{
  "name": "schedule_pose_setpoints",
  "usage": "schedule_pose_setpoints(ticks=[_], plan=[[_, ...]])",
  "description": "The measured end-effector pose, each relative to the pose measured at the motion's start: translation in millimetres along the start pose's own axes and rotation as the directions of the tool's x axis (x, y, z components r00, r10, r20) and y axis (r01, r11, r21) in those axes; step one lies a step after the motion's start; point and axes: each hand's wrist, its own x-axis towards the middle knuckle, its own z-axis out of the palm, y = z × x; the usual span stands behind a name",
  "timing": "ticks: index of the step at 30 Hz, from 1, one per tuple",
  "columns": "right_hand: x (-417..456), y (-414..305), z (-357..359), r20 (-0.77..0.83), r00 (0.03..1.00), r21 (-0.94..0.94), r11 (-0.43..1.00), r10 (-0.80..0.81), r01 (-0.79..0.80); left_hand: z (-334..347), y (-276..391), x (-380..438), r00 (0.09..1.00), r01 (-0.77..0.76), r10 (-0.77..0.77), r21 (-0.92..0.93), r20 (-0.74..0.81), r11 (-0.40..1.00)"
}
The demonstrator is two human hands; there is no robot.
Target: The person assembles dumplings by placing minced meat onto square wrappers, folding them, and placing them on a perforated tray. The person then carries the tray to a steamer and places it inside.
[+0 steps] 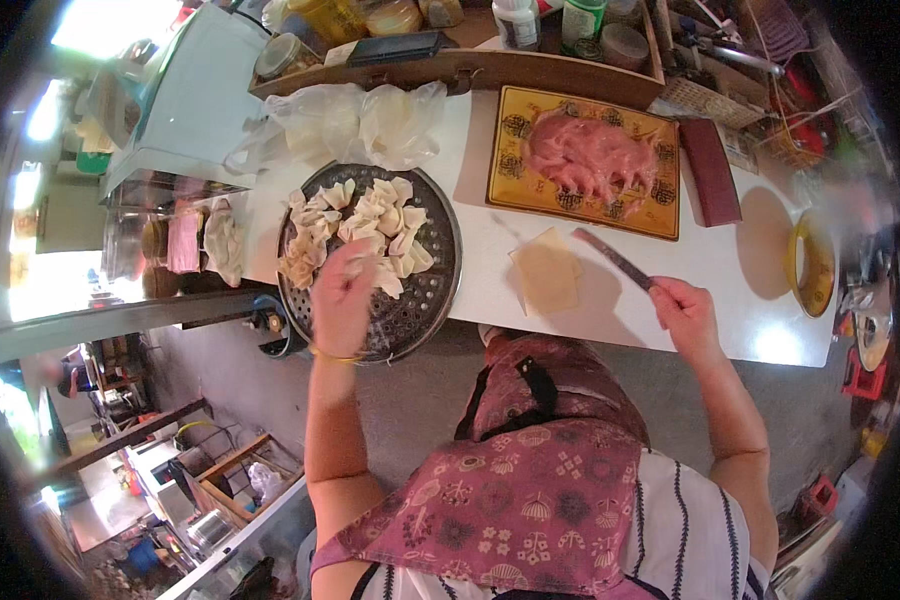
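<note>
My left hand (343,289) is over a round, dark, perforated metal tray (420,322), blurred by motion. Its fingertips are among folded wontons (379,214); whether they grip one is unclear. In my right hand (686,311) is a thin flat spreading stick (615,259), its tip pinkish and pointing left above the white table (480,285). Between my hands lies a small stack of square dough wrappers (547,271). Beyond it, pink minced meat paste (592,157) is spread on a yellow patterned rectangular tray (510,184).
Clear plastic bags (360,124) with pale contents lie behind the round tray. A wooden box (487,71) of jars and bottles lines the back. Right of the meat are a dark red block (709,172) and a yellow bowl-like dish (811,262). A white cabinet (202,90) stands at left.
</note>
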Motion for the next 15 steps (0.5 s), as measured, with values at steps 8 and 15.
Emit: schedule_pose_setpoints(ticks=[8,15], plan=[[26,12,-22,-0.138,0.843,-0.551,0.748,-0.519,0.37,-39,-70,-6,0.97,-0.031,0.168,0.597,-0.175,0.802],[38,16,-7,-0.089,0.747,-0.633,0.616,-0.659,0.468,-3,-89,-16,0.949,-0.12,0.308,0.836,-0.061,0.536]])
